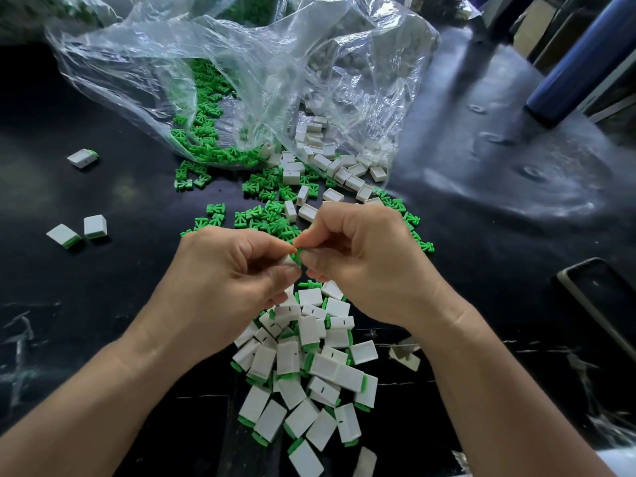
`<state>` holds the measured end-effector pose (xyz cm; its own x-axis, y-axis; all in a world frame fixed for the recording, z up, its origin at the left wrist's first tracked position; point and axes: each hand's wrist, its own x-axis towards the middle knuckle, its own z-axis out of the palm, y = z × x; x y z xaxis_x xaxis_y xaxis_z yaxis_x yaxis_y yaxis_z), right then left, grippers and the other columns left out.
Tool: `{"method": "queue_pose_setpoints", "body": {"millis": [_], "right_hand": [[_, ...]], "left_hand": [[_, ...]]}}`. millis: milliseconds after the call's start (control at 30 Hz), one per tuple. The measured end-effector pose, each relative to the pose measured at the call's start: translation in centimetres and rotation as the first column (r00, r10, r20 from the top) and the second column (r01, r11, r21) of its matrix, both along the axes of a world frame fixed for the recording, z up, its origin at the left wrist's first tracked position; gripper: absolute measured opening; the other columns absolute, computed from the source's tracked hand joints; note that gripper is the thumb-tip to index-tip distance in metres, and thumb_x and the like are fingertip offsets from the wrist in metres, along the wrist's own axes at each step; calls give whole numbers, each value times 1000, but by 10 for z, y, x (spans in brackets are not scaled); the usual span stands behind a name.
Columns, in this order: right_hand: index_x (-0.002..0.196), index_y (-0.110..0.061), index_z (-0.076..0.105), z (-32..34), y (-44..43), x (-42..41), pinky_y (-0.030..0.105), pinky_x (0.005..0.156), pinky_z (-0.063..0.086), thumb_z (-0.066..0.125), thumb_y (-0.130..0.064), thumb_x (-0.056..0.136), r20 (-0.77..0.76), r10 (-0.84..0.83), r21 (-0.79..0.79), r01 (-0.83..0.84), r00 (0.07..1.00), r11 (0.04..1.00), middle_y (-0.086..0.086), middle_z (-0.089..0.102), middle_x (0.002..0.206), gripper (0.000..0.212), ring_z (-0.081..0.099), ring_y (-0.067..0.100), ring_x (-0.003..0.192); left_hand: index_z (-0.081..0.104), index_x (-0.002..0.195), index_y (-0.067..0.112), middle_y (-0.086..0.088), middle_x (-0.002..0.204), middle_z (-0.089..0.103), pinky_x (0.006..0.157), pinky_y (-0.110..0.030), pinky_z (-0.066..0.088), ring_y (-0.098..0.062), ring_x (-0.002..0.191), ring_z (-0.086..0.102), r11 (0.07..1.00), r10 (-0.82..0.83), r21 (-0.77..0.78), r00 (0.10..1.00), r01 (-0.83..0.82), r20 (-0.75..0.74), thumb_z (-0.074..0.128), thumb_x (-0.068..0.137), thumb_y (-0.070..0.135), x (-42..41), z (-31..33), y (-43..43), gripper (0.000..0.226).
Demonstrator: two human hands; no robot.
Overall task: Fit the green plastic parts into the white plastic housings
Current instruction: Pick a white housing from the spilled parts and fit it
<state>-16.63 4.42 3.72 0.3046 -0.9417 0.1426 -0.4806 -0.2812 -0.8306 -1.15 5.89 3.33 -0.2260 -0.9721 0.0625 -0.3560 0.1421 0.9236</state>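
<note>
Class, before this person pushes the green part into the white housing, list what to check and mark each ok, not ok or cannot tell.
1. Left hand has a grip on the white housing: ok.
2. Right hand pinches the green part: ok.
3. Part lined up with the housing's opening: cannot tell, fingers hide it.
4. Loose green parts and empty housings lie beyond the hands: ok.
5. Finished pile kept apart from loose stock: ok.

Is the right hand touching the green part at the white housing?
Touching. Head view shows the right hand pinching the green part against the white housing gripped by the left hand.
</note>
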Motion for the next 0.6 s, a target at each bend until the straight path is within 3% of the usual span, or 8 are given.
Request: {"method": "queue_pose_setpoints", "body": {"millis": [100,200,267,367,467,600], "right_hand": [[75,-14,67,-1,1,1,41,62,56,68,0,77,31,-5,-15,6,999,1000,-3,64,68,15,63,17,63],[71,-28,61,2,0,1,45,62,56,67,-1,79,140,-29,10,28,990,1000,2,66,71,28,65,21,65],[71,-29,60,3,0,1,38,62,57,66,0,80,205,-40,34,33,978,999,0,66,70,31,65,18,63],[73,-24,61,4,1,1,30,61,57,65,1,80,262,-64,69,48,963,996,0,66,66,26,65,14,60],[74,-23,60,8,3,0,29,61,56,64,0,81,252,-63,69,47,966,997,0,64,65,24,63,11,59],[71,-24,57,8,3,1,33,58,56,65,-2,82,163,-62,47,55,985,997,1,64,68,26,62,9,55]], "left_hand": [[72,72,22,-1,60,68,48,-12,48,-4,47,61,1000,-10,14,999,11,-33,69,73,-1,1,0,-2,23],[75,71,16,-5,61,70,48,-16,49,-10,51,62,984,30,176,955,24,-296,67,66,10,0,1,-5,11],[74,75,18,-3,63,70,50,-16,50,-9,54,62,972,39,231,930,50,-367,62,63,19,-1,1,-5,17],[73,74,11,-5,67,70,50,-18,51,-11,55,62,975,-13,203,934,91,-356,57,69,22,-2,2,-3,20],[65,77,6,-6,65,67,44,-20,48,-13,49,58,980,-41,173,946,101,-321,52,74,26,-3,1,-2,24],[63,73,13,0,58,60,43,-20,43,-8,46,52,991,-39,115,976,65,-214,50,73,32,-3,-1,-3,24]]}}
